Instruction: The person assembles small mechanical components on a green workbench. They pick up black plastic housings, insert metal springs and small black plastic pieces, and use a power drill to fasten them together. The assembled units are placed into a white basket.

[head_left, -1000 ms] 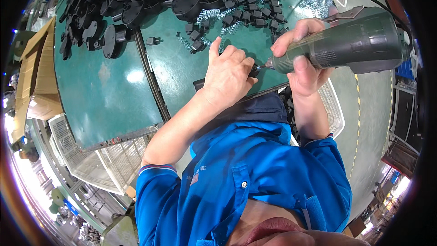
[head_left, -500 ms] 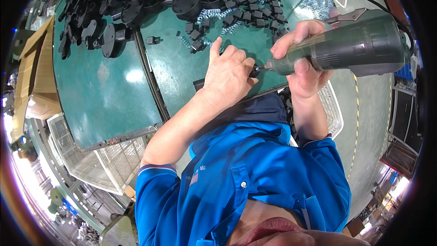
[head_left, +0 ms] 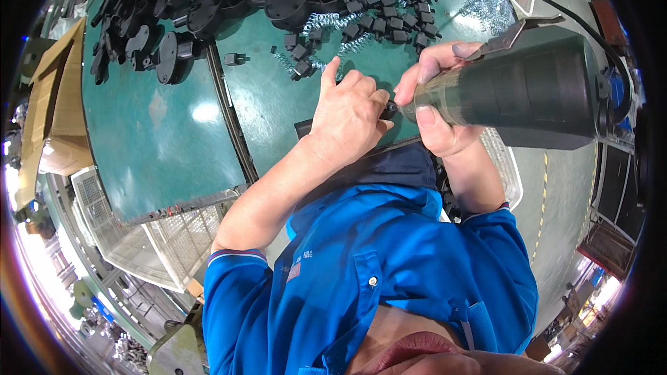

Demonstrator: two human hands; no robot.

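My left hand (head_left: 351,111) is closed over a black plastic part (head_left: 303,128) near the front edge of the green table (head_left: 174,173). The palm hides most of that part; one end juts out by the wrist and a dark rounded end shows at the fingertips. My left index finger points away from me. In my right hand (head_left: 445,125) is a dark green electric screwdriver (head_left: 528,94), lying almost level, with a metal lever on its upper side. Its nose meets the dark end of the part beside my left fingertips; the bit is hidden there.
Black round-based plastic housings (head_left: 201,17) are heaped at the far left. Small black blocks (head_left: 379,24) and metal springs (head_left: 486,7) lie across the far middle and right. A cardboard box (head_left: 59,118) and white crates (head_left: 184,243) stand left. A black cable (head_left: 556,3) trails from the screwdriver.
My right hand has brought the screwdriver left, its nose now up against the part where the bit showed before. The tool's rear end has swung lower and nearer. My left hand has hardly moved.
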